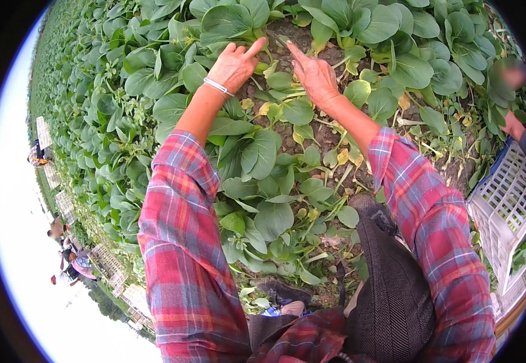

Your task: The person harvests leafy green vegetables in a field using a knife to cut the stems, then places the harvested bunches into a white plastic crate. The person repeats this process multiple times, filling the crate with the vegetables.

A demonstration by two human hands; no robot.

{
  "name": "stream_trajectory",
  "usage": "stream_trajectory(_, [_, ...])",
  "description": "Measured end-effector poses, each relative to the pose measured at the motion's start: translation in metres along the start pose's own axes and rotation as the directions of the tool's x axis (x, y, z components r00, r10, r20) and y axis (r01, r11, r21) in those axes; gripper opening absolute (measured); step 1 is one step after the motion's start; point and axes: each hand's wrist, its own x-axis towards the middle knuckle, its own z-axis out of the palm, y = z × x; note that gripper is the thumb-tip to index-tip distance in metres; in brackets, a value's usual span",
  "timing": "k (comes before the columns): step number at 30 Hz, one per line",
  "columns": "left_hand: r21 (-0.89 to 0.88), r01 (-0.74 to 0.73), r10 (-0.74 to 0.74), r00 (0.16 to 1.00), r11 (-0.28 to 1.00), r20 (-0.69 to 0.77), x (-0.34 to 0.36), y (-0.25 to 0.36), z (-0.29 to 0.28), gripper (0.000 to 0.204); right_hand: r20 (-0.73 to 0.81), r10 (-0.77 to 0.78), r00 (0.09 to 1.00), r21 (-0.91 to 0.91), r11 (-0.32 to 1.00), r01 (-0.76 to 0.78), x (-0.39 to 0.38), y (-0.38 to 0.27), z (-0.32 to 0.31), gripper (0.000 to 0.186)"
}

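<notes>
At the far side of a bare soil strip, my left hand [232, 68], with a white band at its wrist, is closed at the base of a broad-leaved bok choy [229, 23]. Leaves partly cover its fingers. My right hand [316, 80] is just to the right, its index finger stretched toward the same base and its other fingers curled. A thin dark sliver shows by that fingertip; what the hand holds is mostly hidden. Between my forearms grow more bok choy plants [257, 154], with loose and yellowed leaves [343, 156] on the soil.
Dense rows of greens [117, 115] spread to the left. A white plastic crate [505, 193] holding greens stands at the right, near another person's hand [512, 127]. More crates [108, 266] and people line the far left. My dark shoe [281, 291] is among the plants.
</notes>
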Motion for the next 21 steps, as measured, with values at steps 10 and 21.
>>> stream_trajectory(10, [-0.059,0.328,-0.318,0.939,0.943,0.127,0.01,-0.009,0.033,0.01,0.162,0.046,0.986,0.179,0.981,-0.075,0.012,-0.011,0.028,0.05])
stream_trajectory(21, [-0.211,0.381,-0.42,0.888,0.9,-0.188,-0.032,0.019,0.017,0.006,0.339,0.237,0.911,0.6,0.691,-0.403,-0.035,-0.003,0.0,0.048])
